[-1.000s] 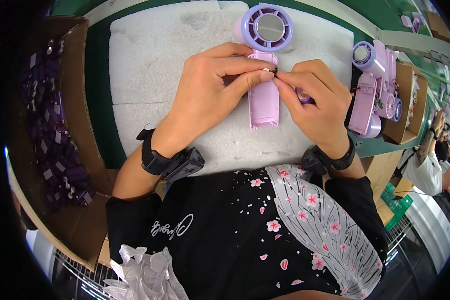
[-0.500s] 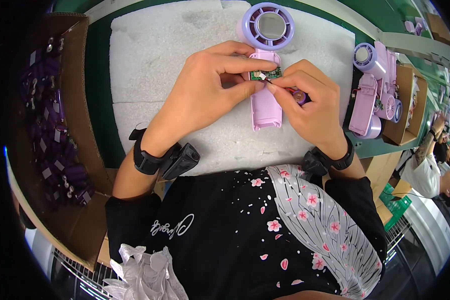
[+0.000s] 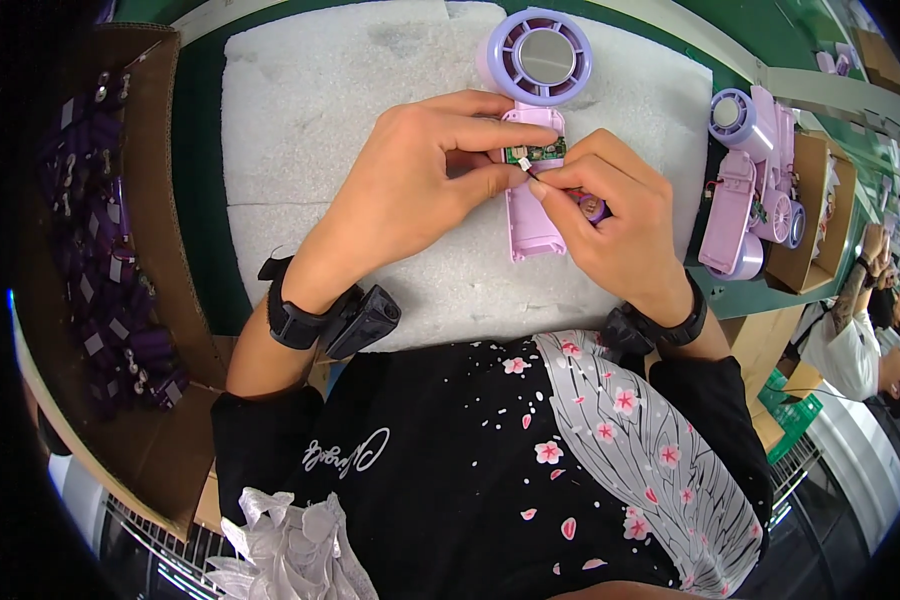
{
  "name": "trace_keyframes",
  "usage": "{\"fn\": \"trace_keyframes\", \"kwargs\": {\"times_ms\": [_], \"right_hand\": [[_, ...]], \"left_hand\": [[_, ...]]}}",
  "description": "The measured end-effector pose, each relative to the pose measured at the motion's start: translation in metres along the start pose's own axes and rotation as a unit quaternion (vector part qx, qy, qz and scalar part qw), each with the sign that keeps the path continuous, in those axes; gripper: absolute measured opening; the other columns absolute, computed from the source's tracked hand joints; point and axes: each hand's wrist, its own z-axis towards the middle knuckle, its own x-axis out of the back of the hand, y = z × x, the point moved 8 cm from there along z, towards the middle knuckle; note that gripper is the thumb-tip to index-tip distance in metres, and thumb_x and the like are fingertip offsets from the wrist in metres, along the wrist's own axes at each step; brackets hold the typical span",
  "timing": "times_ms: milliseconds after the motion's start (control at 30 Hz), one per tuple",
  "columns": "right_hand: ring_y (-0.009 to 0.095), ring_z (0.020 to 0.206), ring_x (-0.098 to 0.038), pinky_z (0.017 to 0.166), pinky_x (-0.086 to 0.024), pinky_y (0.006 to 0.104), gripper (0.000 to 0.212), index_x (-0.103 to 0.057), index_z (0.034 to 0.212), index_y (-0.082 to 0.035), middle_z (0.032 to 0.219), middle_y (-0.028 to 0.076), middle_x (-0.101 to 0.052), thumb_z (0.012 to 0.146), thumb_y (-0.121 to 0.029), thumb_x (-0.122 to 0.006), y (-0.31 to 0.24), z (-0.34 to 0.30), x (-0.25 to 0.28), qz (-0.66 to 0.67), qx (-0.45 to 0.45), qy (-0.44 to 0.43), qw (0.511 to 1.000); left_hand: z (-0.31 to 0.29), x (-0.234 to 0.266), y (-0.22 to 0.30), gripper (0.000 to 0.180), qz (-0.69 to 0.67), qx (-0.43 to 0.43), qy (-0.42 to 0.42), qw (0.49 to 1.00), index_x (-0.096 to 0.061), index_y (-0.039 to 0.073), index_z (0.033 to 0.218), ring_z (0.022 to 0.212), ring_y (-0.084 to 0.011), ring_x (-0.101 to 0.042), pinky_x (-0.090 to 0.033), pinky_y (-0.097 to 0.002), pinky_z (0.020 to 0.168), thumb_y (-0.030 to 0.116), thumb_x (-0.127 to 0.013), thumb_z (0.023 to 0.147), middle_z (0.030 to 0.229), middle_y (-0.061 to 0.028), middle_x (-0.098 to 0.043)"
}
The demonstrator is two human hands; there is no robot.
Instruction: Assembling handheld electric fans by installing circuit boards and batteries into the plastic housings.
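One broad white foam sheet (image 3: 300, 150) spreads under the work, its surface showing widely left of the hands and more narrowly toward the right edge. Beyond its left edge stands a cardboard carton (image 3: 192, 290) of purple cells (image 3: 95, 260), its far side lost in the dark rim. Stacked fan parts (image 3: 735, 195) sit near the right edge. On the sheet, between the hands, lies a pink-and-purple fan (image 3: 536, 225), its handle open. The left hand (image 3: 415, 165) has thumb and forefinger parted, tips at the handle; its hidden fingers' hold cannot be told. The right hand (image 3: 615, 200) pinches thin wires (image 3: 535, 174), probably just behind a white connector (image 3: 526, 164). Fingers partly cover the green circuit board (image 3: 548, 152) and a purple battery (image 3: 592, 208).
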Motion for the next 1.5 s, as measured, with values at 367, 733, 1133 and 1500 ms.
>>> {"fn": "trace_keyframes", "kwargs": {"times_ms": [367,733,1133,1500], "right_hand": [[0.019,0.063,-0.058,0.054,-0.044,0.0277,0.011,-0.065,0.080,0.001,0.077,0.009,-0.059,0.074,0.002,-0.074,0.000,0.000,-0.002,-0.007,-0.007,-0.002,1.000],[0.020,0.059,-0.057,0.051,-0.044,0.0280,0.013,-0.064,0.078,0.000,0.073,0.009,-0.058,0.071,0.005,-0.074,-0.004,-0.003,-0.001,-0.035,0.018,0.035,0.999],[0.019,0.062,-0.059,0.053,-0.046,0.0270,0.013,-0.065,0.079,-0.001,0.074,0.008,-0.059,0.070,0.005,-0.074,-0.011,-0.002,-0.001,-0.064,0.071,0.051,0.994],[0.017,0.066,-0.060,0.059,-0.048,0.0278,0.030,-0.064,0.100,-0.003,0.096,0.008,-0.061,0.072,-0.001,-0.076,0.001,0.012,0.011,-0.023,-0.003,0.040,0.999]], "left_hand": [[-0.002,-0.002,0.005,0.039,0.033,-0.006,-0.026,0.999,-0.068,0.003,0.117,0.084,-0.0091,-0.061,-0.051,-0.0221,0.072,-0.009,-0.064,0.080,0.117,-0.0089,-0.061],[-0.002,-0.002,0.008,0.039,0.046,-0.046,-0.003,0.998,-0.070,0.006,0.114,0.081,-0.0137,-0.066,-0.053,-0.0236,0.070,-0.006,-0.064,0.077,0.115,-0.0125,-0.066],[0.000,-0.002,0.013,0.037,0.090,-0.050,0.020,0.995,-0.073,0.005,0.108,0.073,-0.0125,-0.067,-0.054,-0.0239,0.067,-0.001,-0.064,0.073,0.112,-0.0198,-0.069],[-0.001,-0.001,0.019,0.034,0.102,-0.082,0.061,0.990,-0.075,0.006,0.102,0.069,-0.0178,-0.070,-0.055,-0.0256,0.065,0.002,-0.066,0.070,0.093,-0.0159,-0.072]]}}
